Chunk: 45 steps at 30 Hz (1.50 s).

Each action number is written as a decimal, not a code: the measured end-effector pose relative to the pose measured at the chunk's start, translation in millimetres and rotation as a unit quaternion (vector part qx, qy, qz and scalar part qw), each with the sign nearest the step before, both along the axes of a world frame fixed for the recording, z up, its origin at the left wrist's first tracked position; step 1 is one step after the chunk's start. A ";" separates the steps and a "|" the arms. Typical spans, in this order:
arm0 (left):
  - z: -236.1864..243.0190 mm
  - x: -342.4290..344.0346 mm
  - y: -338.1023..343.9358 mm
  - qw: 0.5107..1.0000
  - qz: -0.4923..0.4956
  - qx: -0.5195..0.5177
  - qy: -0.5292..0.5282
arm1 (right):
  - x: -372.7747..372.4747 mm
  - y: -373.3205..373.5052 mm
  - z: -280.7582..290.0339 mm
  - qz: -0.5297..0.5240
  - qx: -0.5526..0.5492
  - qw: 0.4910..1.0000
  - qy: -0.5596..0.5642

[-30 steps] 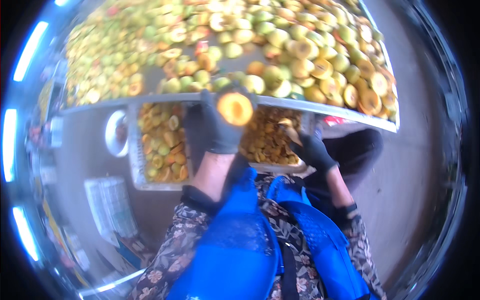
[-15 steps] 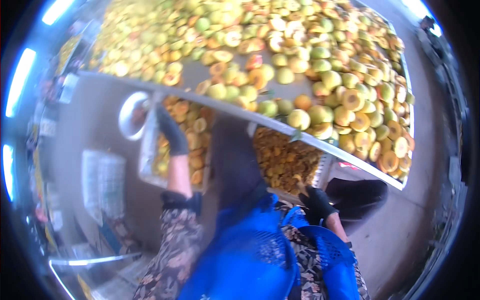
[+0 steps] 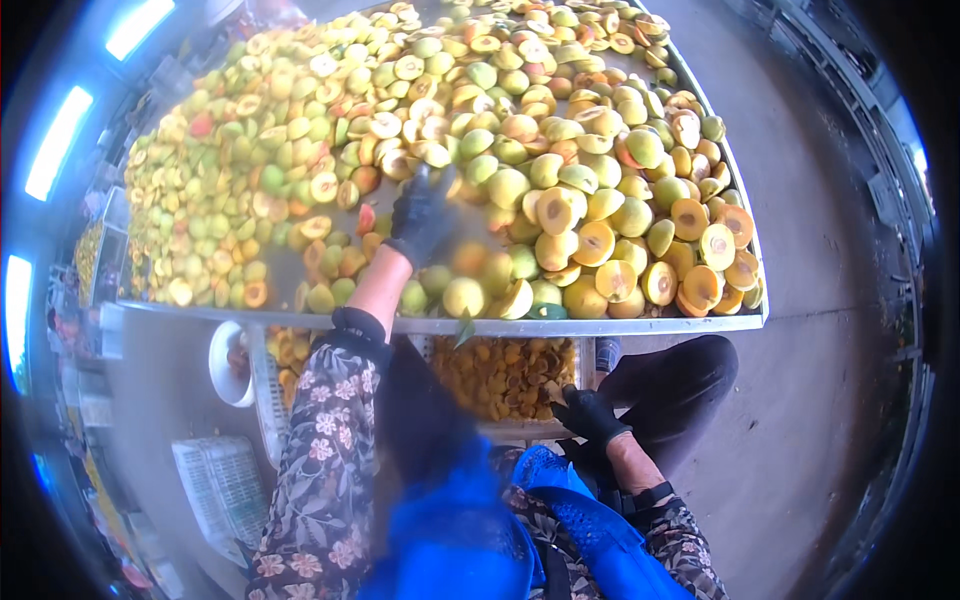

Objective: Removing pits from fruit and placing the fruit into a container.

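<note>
My left hand (image 3: 425, 205), in a dark glove, reaches onto a metal tray (image 3: 665, 322) heaped with halved yellow-green fruit (image 3: 595, 242). It is among the fruit near the middle; blur and fruit obscure its fingers and any grip. Lower right, my gloved right hand (image 3: 580, 410) is closed on a small pale tool (image 3: 555, 393), beside a crate (image 3: 505, 430) of small brownish-yellow pieces beneath the tray's front edge.
A second crate (image 3: 268, 400) with yellow fruit is partly hidden behind my left sleeve. A white bowl (image 3: 225, 365) and a white slatted crate (image 3: 220, 495) are at the left. A dark-clad knee (image 3: 690, 385) juts out at the right.
The fruit half in my left hand a second ago went down by the left crate; that hand has since moved up onto the tray. My right hand stays low. The view has shifted.
</note>
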<state>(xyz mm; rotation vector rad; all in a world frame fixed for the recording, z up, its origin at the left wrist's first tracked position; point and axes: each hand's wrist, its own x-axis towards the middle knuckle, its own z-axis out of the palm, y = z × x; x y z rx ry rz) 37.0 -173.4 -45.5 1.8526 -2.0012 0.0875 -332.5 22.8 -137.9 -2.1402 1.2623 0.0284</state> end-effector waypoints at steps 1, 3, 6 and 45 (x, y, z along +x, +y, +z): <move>-0.6 -2.2 -8.8 1.000 -0.007 0.001 -0.003 | 0.3 -1.8 -0.7 -0.004 0.014 1.000 -0.019; -1.7 0.3 -23.8 0.994 0.052 0.016 -0.095 | 3.0 -4.1 0.4 -0.011 0.030 0.999 -0.039; -0.6 24.0 -25.3 0.997 -0.008 -0.060 0.057 | 3.1 -7.4 8.2 -0.012 0.032 0.998 -0.043; 160.4 -122.3 189.7 0.940 -0.004 -0.138 0.312 | 86.5 -19.2 216.6 0.086 0.007 0.907 -0.412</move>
